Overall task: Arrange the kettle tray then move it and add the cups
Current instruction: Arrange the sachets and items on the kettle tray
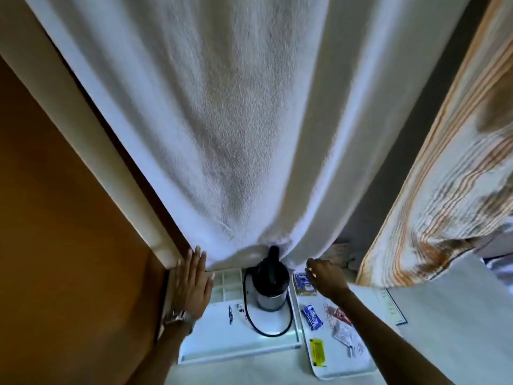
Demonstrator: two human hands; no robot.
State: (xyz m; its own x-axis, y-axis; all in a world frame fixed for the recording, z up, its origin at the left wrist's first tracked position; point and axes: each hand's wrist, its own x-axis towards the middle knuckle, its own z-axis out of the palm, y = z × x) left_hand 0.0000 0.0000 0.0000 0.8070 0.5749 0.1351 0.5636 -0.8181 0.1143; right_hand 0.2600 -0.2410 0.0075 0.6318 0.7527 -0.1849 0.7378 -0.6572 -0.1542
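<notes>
A black and steel kettle [270, 284] stands on a white tray [238, 348] with its black cord looped in front of it. The tray has small compartments [229, 282] at its back left. My left hand [193, 284] lies flat with fingers spread at the tray's left back corner, a watch on its wrist. My right hand [323, 276] is curled at the hem of the white curtain [222, 134], right of the kettle; whether it pinches the cloth I cannot tell. No cups are in view.
A second white tray [341, 368] to the right holds several sachets, blue [312, 318], yellow [317, 352] and others. A striped curtain [444, 176] hangs at right. A brown wooden panel [69, 232] borders the left. Papers [391, 304] lie on the right.
</notes>
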